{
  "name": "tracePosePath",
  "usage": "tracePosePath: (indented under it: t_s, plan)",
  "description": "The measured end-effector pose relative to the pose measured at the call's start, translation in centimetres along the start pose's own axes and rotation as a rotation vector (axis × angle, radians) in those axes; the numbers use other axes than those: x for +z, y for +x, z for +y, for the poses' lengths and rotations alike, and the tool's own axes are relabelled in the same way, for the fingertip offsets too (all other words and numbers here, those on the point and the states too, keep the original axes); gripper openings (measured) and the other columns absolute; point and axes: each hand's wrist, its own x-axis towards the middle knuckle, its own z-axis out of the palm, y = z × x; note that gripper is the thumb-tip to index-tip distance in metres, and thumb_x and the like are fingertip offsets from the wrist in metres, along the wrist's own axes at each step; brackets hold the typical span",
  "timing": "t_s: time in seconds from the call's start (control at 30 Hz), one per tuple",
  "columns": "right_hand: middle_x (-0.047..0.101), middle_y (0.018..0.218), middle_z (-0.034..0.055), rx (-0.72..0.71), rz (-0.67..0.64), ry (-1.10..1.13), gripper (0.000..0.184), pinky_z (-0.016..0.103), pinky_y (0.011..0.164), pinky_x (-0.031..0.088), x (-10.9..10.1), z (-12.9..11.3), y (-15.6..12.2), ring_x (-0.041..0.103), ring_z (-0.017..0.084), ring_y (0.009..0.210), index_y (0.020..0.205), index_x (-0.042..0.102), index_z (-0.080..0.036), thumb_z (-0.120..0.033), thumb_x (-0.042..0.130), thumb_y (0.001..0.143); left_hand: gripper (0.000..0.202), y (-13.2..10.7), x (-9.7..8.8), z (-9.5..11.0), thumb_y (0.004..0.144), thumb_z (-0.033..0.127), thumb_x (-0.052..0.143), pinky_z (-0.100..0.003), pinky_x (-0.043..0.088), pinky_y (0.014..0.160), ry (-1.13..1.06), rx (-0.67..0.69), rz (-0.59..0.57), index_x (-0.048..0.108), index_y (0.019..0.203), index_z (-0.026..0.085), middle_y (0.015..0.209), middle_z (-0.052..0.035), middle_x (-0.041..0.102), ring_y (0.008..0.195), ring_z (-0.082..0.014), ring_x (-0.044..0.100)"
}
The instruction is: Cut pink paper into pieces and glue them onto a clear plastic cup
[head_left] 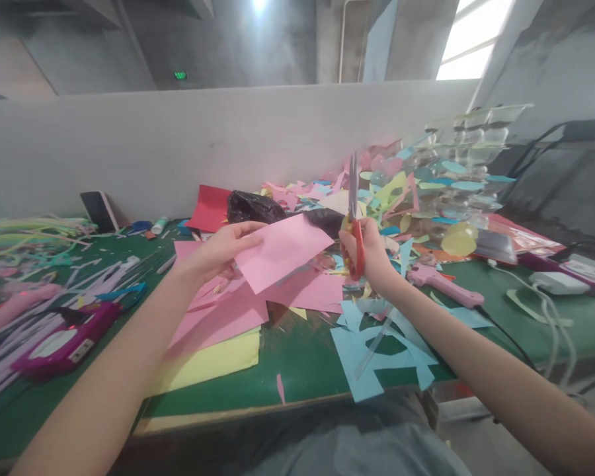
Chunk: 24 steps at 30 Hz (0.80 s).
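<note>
My left hand point(223, 248) pinches a pink sheet of paper point(287, 251) by its left edge, holding it tilted above the table. In my right hand point(369, 251) is a pair of scissors point(356, 225) with red-orange handles, blades pointing up and apart from the sheet. The blades look nearly closed. Below my left hand lie more pink sheets point(228, 317), on top of yellow paper point(213, 360). A cut-up light blue sheet point(357, 363) with holes rests under my right forearm.
Paper scraps point(297, 192) pile up at the back. A pink glue gun point(446, 284) lies right, another glue gun point(24, 297) left beside a purple box point(69, 340). A phone point(99, 211) leans against the partition point(129, 145). Cables point(555, 330) hang over the right edge.
</note>
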Motion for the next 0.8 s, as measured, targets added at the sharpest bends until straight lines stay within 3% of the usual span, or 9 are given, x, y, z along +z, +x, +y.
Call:
tracePosePath:
  t_s: [0.13,0.33,0.57,0.8]
  plan:
    - [0.048,0.055,-0.0095,0.098,-0.025,-0.002,0.035,0.018,0.032,0.032,0.0,-0.2,-0.1,0.044,0.009,0.039,0.085,0.034,-0.026,-0.037,0.065,0.074,0.053,0.7,-0.5,-0.9,0.070,0.043,0.073,-0.022,0.039,0.039,-0.147,-0.025,-0.153,0.062,0.118,0.025,0.085,-0.0055,0.066,0.050,-0.0111,0.054]
    - [0.056,0.062,-0.0070,0.258,-0.083,0.052,0.043,0.022,0.029,0.040,0.4,-1.6,-0.9,0.049,0.012,0.041,0.088,0.034,-0.027,-0.043,0.069,0.071,0.044,1.1,-0.9,-1.6,0.069,0.035,0.076,-0.024,0.052,0.057,-0.367,-0.015,-0.163,0.063,0.110,0.027,0.112,-0.0055,0.064,0.075,-0.0155,0.065]
    - [0.053,0.060,-0.0092,0.203,-0.102,0.088,0.039,0.019,0.033,0.037,0.6,-1.8,-1.1,0.045,0.008,0.040,0.087,0.035,-0.025,-0.038,0.067,0.069,0.042,1.0,-1.1,-1.8,0.069,0.030,0.075,-0.024,0.053,0.062,-0.443,-0.035,-0.159,0.061,0.109,0.027,0.110,-0.0036,0.065,0.077,-0.0151,0.065]
    - [0.054,0.061,-0.0101,0.169,-0.098,0.176,0.035,0.019,0.034,0.036,1.3,-1.6,-1.1,0.045,0.007,0.038,0.090,0.033,-0.025,-0.032,0.060,0.068,0.038,1.0,0.2,-1.8,0.068,0.032,0.077,-0.021,0.049,0.057,-0.408,-0.077,-0.103,0.061,0.101,0.025,0.097,0.0003,0.064,0.070,-0.0111,0.062]
